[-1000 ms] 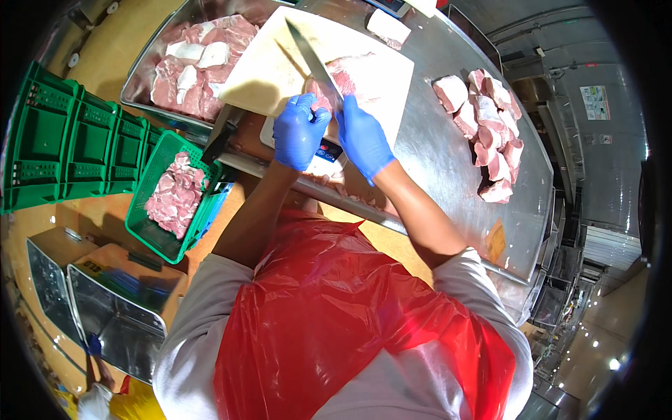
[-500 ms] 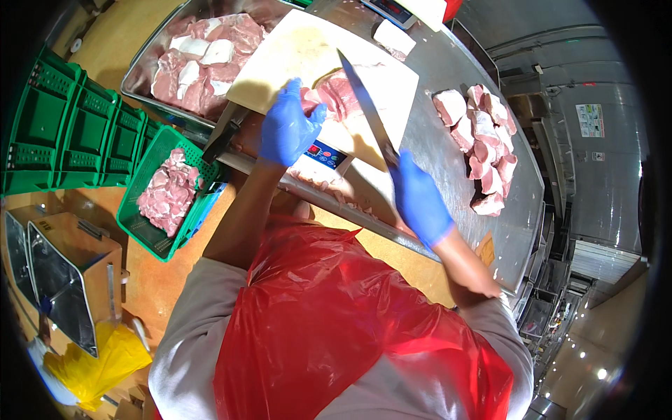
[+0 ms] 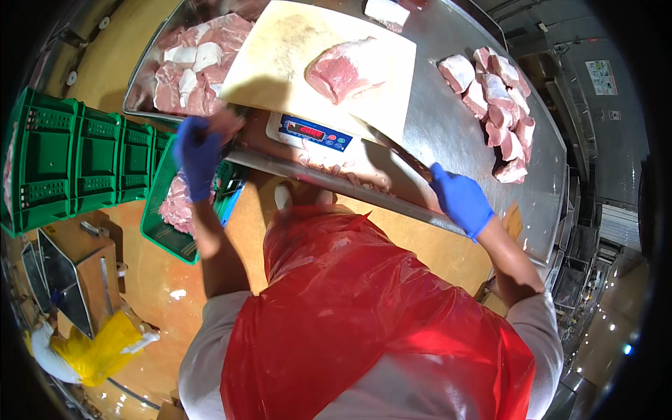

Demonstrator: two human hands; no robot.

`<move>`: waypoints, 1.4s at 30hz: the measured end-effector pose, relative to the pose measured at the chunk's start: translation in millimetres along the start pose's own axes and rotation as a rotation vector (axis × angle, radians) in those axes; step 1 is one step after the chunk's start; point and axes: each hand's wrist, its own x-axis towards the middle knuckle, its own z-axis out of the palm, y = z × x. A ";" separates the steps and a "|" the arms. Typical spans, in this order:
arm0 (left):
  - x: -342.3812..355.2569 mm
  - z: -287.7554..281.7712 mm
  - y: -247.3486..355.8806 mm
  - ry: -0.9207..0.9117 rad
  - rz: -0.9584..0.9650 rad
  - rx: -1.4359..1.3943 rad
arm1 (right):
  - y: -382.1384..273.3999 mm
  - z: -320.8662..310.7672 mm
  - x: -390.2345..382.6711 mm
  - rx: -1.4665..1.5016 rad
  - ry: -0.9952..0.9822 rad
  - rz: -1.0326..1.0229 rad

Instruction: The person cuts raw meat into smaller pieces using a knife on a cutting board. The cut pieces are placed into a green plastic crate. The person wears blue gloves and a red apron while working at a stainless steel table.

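Note:
My left hand (image 3: 198, 155), in a blue glove, is raised over the green basket (image 3: 170, 250), closed on a small blurred meat scrap (image 3: 225, 123). The basket holds a heap of pale pink meat trimmings (image 3: 179, 208). My gloved right hand (image 3: 462, 201) grips a long knife (image 3: 402, 150), its blade slanting up and left over the near edge of the white cutting board (image 3: 262, 68). On that board lies a larger piece of raw meat (image 3: 346, 70), which neither hand touches. Just below the board sits a digital scale (image 3: 316, 133) with a lit display.
A metal tub (image 3: 128, 98) of meat cuts stands left of the board. Several meat chunks (image 3: 498, 105) lie on the steel table (image 3: 434, 133) at right, and one white-topped piece (image 3: 386, 14) at the back. Green crates (image 3: 52, 161) line the left. A person in a yellow apron (image 3: 98, 350) is at lower left.
My left hand has moved off the board, left and down to above the basket, carrying a scrap. The right hand has drawn the knife down and right, away from the meat.

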 end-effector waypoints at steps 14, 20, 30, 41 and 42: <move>94.0 147.2 122.5 -0.549 0.210 0.707 | -1.4 51.6 25.2 0.794 0.658 0.261; 120.8 269.3 120.2 -1.062 0.322 1.087 | 12.3 47.6 12.0 0.846 0.698 0.258; 116.6 134.7 111.2 -0.540 0.866 0.542 | 39.4 125.8 -29.3 0.735 0.690 0.238; -35.2 212.1 97.8 0.113 0.129 0.374 | 1.5 34.4 90.9 0.499 0.631 -0.086; -29.5 207.4 93.8 0.126 0.087 0.342 | -3.7 25.9 105.7 0.477 0.637 -0.126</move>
